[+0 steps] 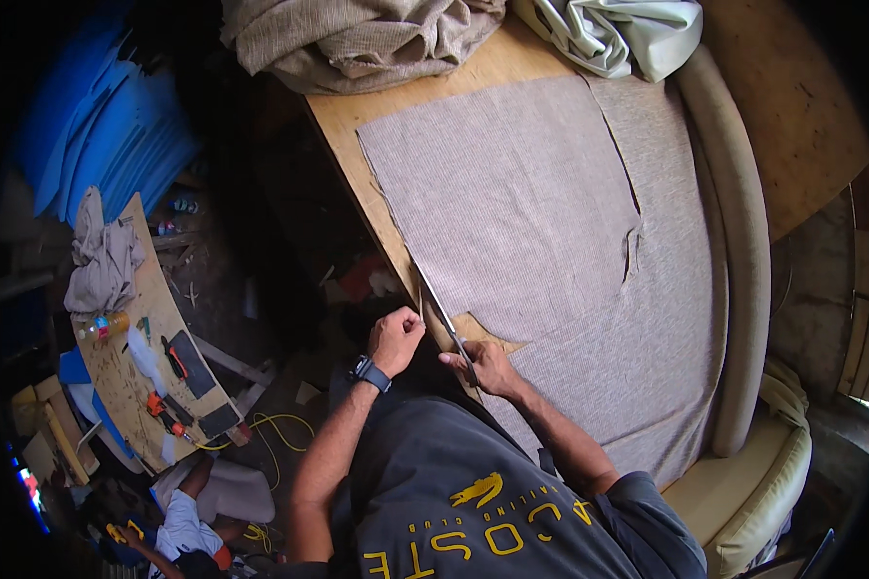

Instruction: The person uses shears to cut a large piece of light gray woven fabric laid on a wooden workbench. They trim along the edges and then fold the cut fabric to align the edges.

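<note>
A piece of grey-beige ribbed fabric [502, 193] lies flat on the wooden tabletop [343, 135]. My right hand [490, 368] is closed round the handles of long scissors [440, 307] at the table's near edge. Their blades point away from me along the fabric's left edge. Just left of the blades, my left hand [394, 344] is closed in a pinch on a thin fabric strip [421, 299] beside that edge. A dark watch [369, 374] is on my left wrist. Under the cut piece, a larger grey cloth [637, 386] spreads to the right.
A fabric roll [739, 251] lines the table's right side. Bunched brown fabric [377, 39] and pale cloth [618, 34] lie at the far end. A lower workbench [164, 318] with tools stands left, near blue sheets [106, 135]. Another person [188, 526] is at lower left.
</note>
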`<state>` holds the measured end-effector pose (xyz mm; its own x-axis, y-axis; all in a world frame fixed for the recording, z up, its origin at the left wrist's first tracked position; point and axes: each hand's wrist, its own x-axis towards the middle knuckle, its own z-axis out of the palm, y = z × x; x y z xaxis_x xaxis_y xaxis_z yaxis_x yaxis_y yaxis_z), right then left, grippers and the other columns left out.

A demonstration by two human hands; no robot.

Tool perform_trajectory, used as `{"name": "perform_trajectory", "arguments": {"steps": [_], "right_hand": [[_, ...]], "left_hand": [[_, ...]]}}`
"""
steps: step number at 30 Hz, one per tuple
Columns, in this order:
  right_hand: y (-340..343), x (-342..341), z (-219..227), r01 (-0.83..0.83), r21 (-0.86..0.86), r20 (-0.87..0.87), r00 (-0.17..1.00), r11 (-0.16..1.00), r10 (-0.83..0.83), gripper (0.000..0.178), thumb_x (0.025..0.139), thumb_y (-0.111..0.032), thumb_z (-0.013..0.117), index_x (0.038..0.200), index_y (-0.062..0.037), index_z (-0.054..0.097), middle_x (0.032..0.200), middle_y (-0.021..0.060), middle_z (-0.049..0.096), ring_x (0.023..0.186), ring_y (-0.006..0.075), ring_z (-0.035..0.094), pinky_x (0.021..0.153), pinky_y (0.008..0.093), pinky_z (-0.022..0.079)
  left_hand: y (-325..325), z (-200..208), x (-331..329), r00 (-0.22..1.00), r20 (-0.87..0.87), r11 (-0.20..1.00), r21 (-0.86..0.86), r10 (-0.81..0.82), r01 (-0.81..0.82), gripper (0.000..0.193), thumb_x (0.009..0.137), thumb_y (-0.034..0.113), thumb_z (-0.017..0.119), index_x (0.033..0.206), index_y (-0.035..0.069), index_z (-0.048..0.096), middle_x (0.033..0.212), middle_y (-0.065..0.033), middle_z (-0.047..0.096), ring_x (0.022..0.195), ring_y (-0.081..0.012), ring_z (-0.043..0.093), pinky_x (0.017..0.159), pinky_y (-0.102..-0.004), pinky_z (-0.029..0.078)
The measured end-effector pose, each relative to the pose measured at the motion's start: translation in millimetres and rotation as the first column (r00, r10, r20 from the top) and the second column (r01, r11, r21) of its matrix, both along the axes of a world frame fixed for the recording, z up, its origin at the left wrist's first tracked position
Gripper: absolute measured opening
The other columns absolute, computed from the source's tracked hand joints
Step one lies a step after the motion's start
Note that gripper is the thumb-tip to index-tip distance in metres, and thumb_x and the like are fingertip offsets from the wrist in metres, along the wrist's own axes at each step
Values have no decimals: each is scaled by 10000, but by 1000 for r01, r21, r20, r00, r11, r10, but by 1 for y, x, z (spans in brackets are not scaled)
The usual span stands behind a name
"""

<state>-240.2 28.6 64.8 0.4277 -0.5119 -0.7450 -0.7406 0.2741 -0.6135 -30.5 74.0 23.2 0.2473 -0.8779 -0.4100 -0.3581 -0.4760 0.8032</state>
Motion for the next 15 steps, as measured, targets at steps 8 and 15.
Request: {"name": "perform_trajectory", "arguments": {"steps": [8,15], "right_hand": [[-18,25,8,75,-52,60,996,996,-71,661,852,-631,679,720,14,620,566,67,498,565,155,500,542,374,409],[-6,18,-11,163,147,187,964,976,-189,590,862,-609,692,688,-53,599,586,7,528,552,121,522,520,303,408]], "left_hand": [[3,3,10,1000,10,1000,13,-25,25,119,836,150,693,836,37,657,698,-86,670,634,-196,647,598,-344,498],[22,-12,44,982,186,999,26,-23,19,102,828,143,688,905,82,661,823,-93,697,767,-284,679,682,-405,532]]}}
